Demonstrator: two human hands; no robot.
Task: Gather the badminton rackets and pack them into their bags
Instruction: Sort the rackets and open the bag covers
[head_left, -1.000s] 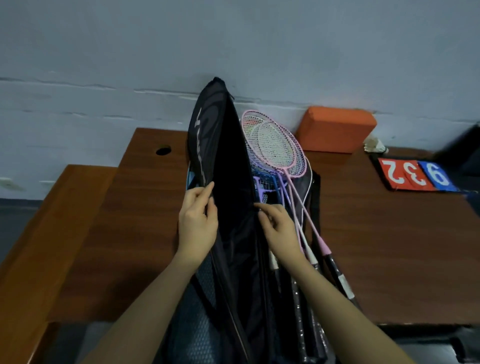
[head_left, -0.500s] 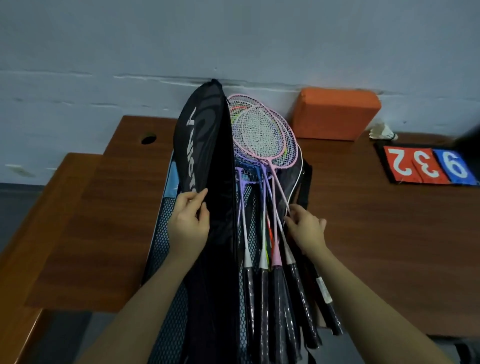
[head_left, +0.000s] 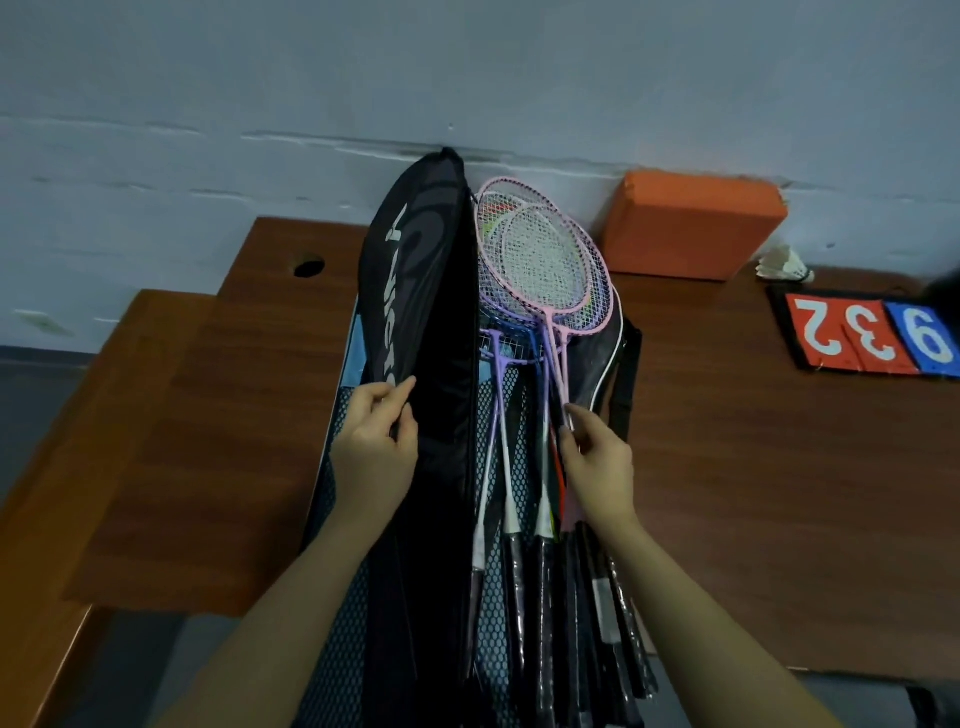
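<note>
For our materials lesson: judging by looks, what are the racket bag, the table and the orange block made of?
Racket bag: black woven fabric, probably nylon; it folds softly, faint sheen.
Table: wood or wood-look laminate; brown grain, smooth satin surface.
Orange block: likely foam; matte, blunt edges.

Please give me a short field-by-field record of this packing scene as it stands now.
left hand: grips the raised flap of the black fabric racket bag
right hand: fingers pinch the thin shafts of the pink and purple badminton rackets
rackets: bundled in the open bag, heads toward the wall
surface: brown wooden table
also on table: orange foam block, white shuttlecock, red and blue number scoreboard
</note>
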